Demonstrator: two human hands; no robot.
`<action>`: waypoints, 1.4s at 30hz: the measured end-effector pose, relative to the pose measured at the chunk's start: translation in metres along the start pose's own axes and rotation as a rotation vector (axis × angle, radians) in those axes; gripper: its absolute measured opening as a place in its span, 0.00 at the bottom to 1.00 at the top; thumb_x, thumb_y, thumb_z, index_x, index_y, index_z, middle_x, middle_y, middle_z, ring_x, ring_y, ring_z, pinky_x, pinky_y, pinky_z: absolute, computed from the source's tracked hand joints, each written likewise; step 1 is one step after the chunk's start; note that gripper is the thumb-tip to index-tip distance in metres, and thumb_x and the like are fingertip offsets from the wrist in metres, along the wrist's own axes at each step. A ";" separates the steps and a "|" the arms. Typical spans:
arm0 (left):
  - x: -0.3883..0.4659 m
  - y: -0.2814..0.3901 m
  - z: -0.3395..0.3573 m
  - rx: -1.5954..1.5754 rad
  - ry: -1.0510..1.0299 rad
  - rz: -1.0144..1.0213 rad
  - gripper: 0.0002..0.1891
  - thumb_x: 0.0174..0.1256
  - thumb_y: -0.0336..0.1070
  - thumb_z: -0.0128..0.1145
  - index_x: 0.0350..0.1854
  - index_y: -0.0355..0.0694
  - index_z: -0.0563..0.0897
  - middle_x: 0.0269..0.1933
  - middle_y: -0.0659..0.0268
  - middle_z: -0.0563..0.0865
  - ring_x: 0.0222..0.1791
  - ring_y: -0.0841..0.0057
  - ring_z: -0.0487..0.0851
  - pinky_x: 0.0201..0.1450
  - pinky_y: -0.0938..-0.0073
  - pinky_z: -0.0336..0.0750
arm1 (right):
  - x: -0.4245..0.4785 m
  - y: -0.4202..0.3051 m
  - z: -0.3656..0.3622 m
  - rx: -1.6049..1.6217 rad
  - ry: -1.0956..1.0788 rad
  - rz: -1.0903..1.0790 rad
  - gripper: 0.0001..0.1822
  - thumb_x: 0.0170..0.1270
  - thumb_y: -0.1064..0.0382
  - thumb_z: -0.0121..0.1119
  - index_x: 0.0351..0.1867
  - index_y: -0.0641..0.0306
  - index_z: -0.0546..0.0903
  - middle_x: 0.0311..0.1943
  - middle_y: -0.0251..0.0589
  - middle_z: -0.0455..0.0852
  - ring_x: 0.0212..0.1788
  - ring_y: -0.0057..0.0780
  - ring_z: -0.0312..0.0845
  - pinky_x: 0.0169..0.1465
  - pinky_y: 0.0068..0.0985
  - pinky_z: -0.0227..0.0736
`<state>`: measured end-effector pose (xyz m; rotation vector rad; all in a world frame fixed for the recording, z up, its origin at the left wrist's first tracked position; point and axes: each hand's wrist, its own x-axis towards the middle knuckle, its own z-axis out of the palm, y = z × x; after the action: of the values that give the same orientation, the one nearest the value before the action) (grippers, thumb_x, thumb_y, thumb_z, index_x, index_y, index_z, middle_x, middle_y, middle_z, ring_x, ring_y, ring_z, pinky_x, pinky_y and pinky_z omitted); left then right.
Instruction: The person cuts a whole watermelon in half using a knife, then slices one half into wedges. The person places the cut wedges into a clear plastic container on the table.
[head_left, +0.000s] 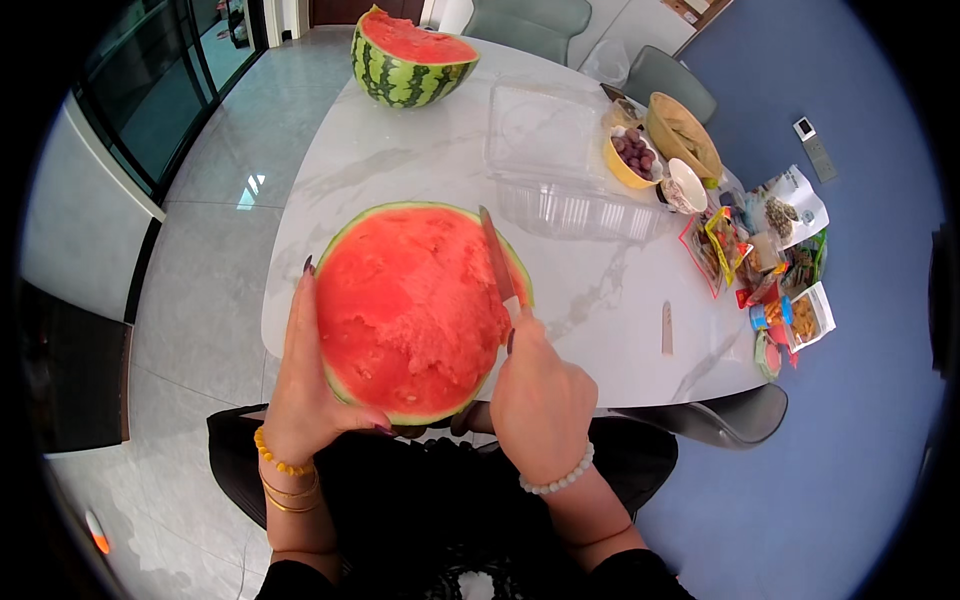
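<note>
A halved watermelon (409, 315) sits at the table's near edge, its red cut face turned up towards me. My left hand (307, 382) steadies it from the left, fingers along the rind and thumb at the near rim. In my right hand (544, 397) is a knife (498, 255), gripped by its handle, which my fingers hide. The blade lies along the right side of the melon, between red flesh and rind, its tip pointing away from me. How deep the blade sits in the flesh I cannot tell. The flesh beside it is rough and uneven.
Another watermelon piece (412, 67) stands at the table's far left. A transparent plastic container (547, 142) lies open beyond the knife. To the right are a yellow bowl (626, 171) of grapes, a patterned bowl (684, 187), a basket (686, 135), several snack packets (724, 244) and a narrow pale sheath-like strip (667, 328).
</note>
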<state>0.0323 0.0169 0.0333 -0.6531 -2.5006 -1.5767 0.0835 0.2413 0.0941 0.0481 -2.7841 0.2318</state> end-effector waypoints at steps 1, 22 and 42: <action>0.000 -0.002 -0.003 0.018 -0.021 0.009 0.78 0.23 0.73 0.75 0.77 0.31 0.48 0.77 0.48 0.55 0.77 0.56 0.54 0.76 0.60 0.52 | 0.002 -0.002 -0.001 -0.041 0.011 -0.016 0.24 0.56 0.71 0.57 0.57 0.73 0.75 0.20 0.40 0.77 0.13 0.32 0.70 0.19 0.28 0.64; -0.006 0.015 0.010 0.129 0.051 0.129 0.67 0.37 0.58 0.79 0.75 0.28 0.50 0.73 0.45 0.60 0.75 0.51 0.59 0.75 0.59 0.55 | 0.017 0.015 0.005 -0.019 -0.164 -0.139 0.08 0.62 0.70 0.50 0.42 0.65 0.71 0.16 0.44 0.80 0.19 0.43 0.81 0.22 0.36 0.71; -0.004 0.002 0.008 -0.124 0.038 -0.011 0.70 0.33 0.62 0.79 0.76 0.31 0.51 0.71 0.52 0.63 0.70 0.62 0.67 0.71 0.63 0.62 | -0.022 0.017 0.007 0.046 -0.124 -0.032 0.12 0.57 0.69 0.53 0.44 0.68 0.72 0.16 0.39 0.78 0.16 0.35 0.77 0.19 0.31 0.67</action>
<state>0.0379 0.0240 0.0301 -0.6188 -2.3985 -1.7428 0.1004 0.2570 0.0777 0.1222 -2.8986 0.2946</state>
